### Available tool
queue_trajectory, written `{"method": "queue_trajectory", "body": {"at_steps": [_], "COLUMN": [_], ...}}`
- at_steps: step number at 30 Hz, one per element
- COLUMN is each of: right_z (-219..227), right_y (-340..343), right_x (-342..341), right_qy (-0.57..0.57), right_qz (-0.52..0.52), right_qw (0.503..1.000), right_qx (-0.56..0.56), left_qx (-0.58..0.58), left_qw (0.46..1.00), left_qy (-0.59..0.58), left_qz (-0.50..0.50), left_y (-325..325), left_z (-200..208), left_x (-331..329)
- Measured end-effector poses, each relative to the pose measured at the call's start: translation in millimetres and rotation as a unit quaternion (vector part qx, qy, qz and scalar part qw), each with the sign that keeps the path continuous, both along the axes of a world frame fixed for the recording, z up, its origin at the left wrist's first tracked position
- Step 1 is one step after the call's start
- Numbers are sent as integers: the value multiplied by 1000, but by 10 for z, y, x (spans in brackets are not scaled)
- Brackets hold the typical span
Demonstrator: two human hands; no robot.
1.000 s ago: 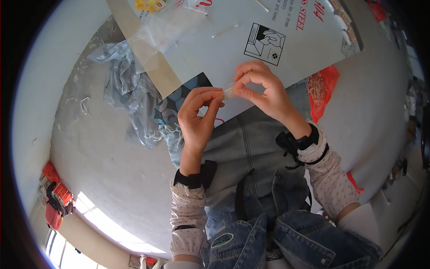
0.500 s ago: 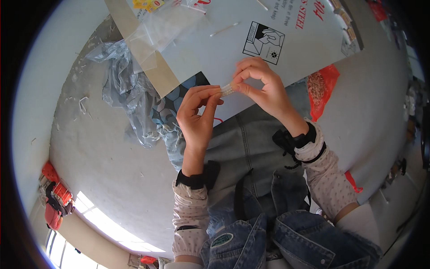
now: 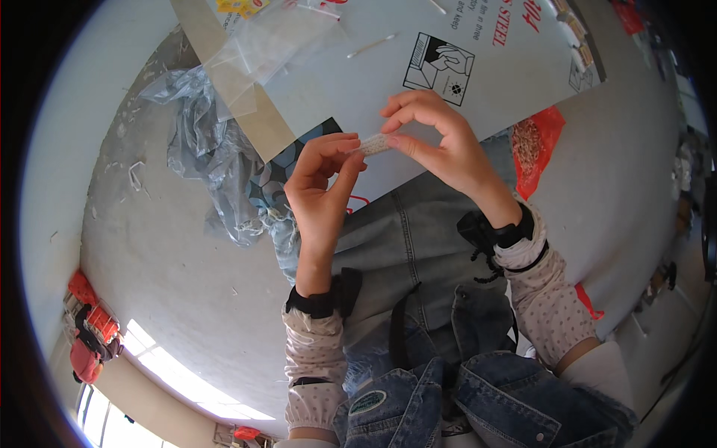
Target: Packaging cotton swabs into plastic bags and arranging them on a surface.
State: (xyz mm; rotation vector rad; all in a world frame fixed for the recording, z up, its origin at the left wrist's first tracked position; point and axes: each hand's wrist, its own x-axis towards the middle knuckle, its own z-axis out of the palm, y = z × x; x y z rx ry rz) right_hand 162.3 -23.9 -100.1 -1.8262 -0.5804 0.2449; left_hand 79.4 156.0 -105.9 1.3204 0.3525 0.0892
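Between my two hands, above the near edge of the board, is a small pale bundle of cotton swabs (image 3: 375, 144), apparently in clear film. My left hand (image 3: 321, 170) pinches its left end between thumb and fingers. At the other end, the thumb and index fingertip of my right hand (image 3: 439, 142) close on the bundle, while the remaining fingers curve above it. Two loose cotton swabs lie farther off on the board, one of them a single swab (image 3: 371, 46) in full view.
The grey printed board (image 3: 336, 97) spans the work area. Clear plastic bags (image 3: 272, 48) and a yellow packet (image 3: 243, 6) lie at its far left. Small packs (image 3: 573, 33) line its right edge. A red bag of small pale pieces (image 3: 529, 149) hangs nearby; crumpled plastic (image 3: 198, 142) lies left.
My left hand has moved slightly left and down. The right-hand fingers have lifted a little, and more of the bundle shows between the hands.
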Motion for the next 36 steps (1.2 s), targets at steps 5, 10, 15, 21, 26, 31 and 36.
{"method": "queue_trajectory", "body": {"at_steps": [5, 10, 15, 21, 26, 31, 36], "right_z": [-18, -57, -63, -73, -93, -83, -98], "right_y": [32, 106, 74, 80, 136, 136, 120], "right_x": [-10, -51, -52, -71, -91, -97, -94], "right_qy": [-75, -141, -133, -122, -134, -137, -133], "right_qz": [23, -1, 6, 0, -26, -33, -26], "right_qw": [996, 990, 990, 992, 991, 990, 991], "right_qx": [-37, -25, -54, -43, -17, -21, -19], "left_qx": [219, 236, 126, 36, -47, -135, 98], "left_qw": [973, 969, 991, 999, 996, 984, 995], "left_qy": [-70, -67, -41, 17, 77, 117, 17], "left_qz": [-19, -3, 23, 9, -5, -1, -8], "left_y": [14, -37, -43, 16, 63, 28, -92], "left_z": [-37, -52, -22, -28, -88, 24, 23], "left_x": [22, -6, -30, -31, -2, 23, 7]}}
